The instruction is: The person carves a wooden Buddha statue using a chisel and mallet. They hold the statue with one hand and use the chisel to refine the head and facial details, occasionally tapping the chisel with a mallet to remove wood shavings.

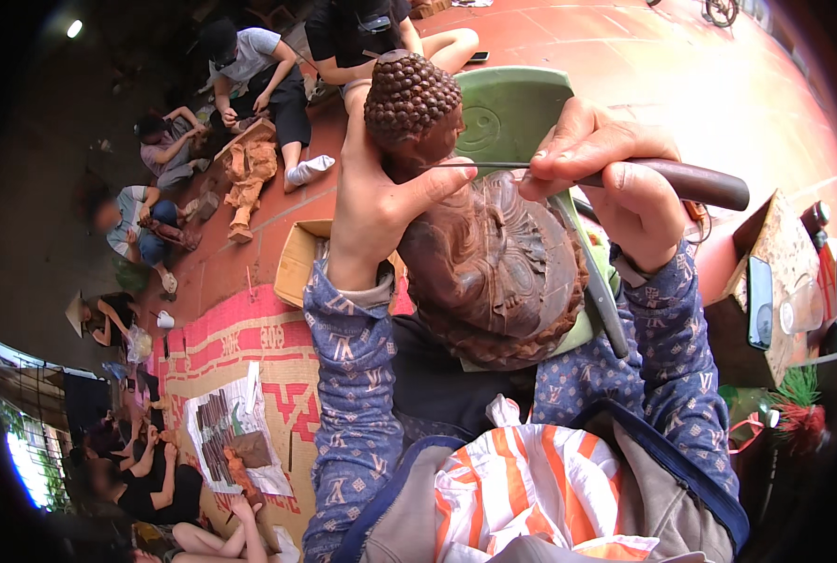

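A dark brown wooden Buddha statue (494,272) with a curled-hair head rests tilted on my lap. My left hand (372,206) wraps round it at the neck and shoulder, and the thumb presses near the tip of a carving tool. My right hand (625,174) pinches that carving tool (705,183), which has a dark wooden handle and a thin metal shaft. Its shaft crosses in front of the statue just below the chin; the exact tip is hard to make out by my thumb. Along the statue's right side lies a dark narrow bar (608,324) with a rounded end.
Behind the statue stands a green plastic chair (517,103). At left are a cardboard box (296,267) and several tools (217,436) on paper over flattened cardboard (296,469). A phone (760,300) lies on a block at right. Several people sit nearby, one beside a carved wooden figure (247,183).
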The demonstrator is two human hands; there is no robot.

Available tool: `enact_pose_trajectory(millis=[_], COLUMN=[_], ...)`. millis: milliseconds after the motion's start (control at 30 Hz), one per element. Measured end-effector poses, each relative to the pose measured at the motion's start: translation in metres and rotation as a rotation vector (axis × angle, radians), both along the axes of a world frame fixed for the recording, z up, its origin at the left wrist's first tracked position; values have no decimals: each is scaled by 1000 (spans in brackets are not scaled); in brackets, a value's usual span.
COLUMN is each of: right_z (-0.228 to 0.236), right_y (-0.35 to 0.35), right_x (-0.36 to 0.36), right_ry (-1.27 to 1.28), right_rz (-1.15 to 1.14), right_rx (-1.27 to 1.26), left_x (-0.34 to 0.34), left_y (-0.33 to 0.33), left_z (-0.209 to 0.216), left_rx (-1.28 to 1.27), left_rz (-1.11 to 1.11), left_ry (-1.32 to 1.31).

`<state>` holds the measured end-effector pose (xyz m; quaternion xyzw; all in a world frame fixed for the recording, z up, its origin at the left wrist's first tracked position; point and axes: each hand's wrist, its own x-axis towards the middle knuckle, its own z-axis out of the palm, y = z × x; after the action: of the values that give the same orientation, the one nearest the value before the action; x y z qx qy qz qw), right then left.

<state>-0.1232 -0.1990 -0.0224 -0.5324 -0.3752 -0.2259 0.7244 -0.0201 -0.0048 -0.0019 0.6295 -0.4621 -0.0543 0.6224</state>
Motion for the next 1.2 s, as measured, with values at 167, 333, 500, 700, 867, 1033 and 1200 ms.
enact_pose_trajectory(millis=[167, 333, 500, 700, 867, 1033, 1200], right_z=[-7, -10, -3, 9, 1, -2, -7], right_y=[9, 18, 20, 10, 1, 7, 15], right_x=[-6, -9, -8, -9, -11, -9, -4], right_ry=[-58, -251, -388, -309, -203, -217, -265], right_rz=[-203, -460, -602, -511, -399, -452, -453], right_rx=[39, -155, -340, -377, -194, -231, -202], left_x=[2, -1, -3, -2, 1, -3, -9], left_y=[-1, -1, -1, 0, 2, 0, 2], left_z=[-4, 0, 3, 1, -3, 3, 4], left_rx=[-60, -34, -33, -25, -9, -2, 20], left_rz=[53, 15, -46, -21, 101, 10, 124], left_ry=[-54, 14, 61, 20, -59, 59, 70])
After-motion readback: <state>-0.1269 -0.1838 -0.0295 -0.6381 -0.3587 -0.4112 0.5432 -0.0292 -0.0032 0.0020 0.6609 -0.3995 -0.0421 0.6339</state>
